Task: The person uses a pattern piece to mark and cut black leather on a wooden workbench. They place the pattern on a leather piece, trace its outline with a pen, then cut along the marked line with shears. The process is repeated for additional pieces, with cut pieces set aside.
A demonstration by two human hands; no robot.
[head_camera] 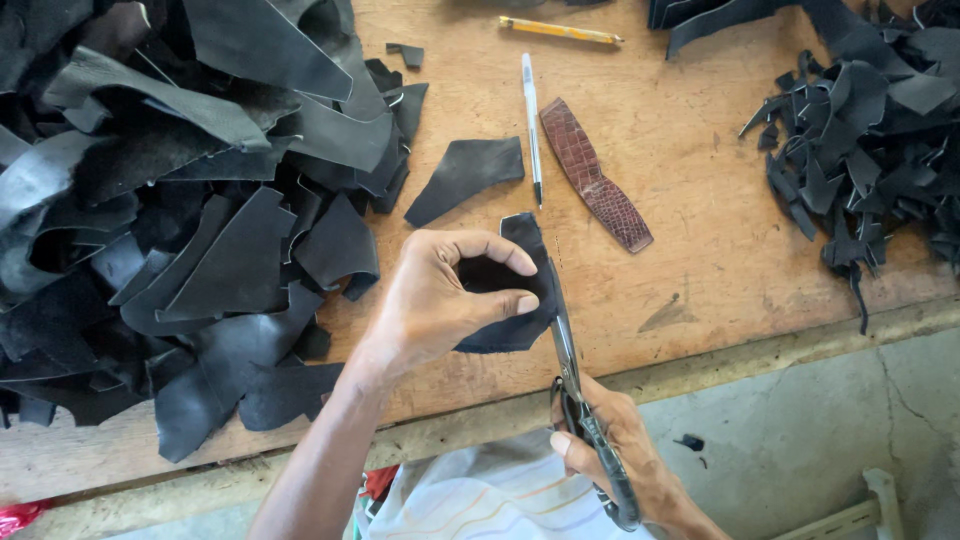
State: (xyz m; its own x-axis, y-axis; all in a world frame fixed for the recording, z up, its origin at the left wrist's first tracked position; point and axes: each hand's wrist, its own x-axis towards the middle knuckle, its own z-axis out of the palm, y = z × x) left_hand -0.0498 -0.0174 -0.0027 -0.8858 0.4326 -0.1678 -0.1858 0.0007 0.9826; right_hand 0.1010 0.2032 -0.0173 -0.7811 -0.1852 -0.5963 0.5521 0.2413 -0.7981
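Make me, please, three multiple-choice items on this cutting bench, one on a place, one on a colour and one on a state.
1. Where does the reddish-brown strip lie?
A. under the big scrap heap
B. on the table right of the white pen
C. on the floor

2. What colour is the piece being cut?
A. black
B. yellow
C. white

3. How does the left hand stand to that piece?
A. flat on the table, apart from it
B. pinching it between thumb and fingers
C. holding a pencil

Answers:
1. B: the strip rests on bare wood just right of the pen.
2. A: it is dark like the heap.
3. B: thumb and fingers close on the piece while the right hand works the scissors along its edge.
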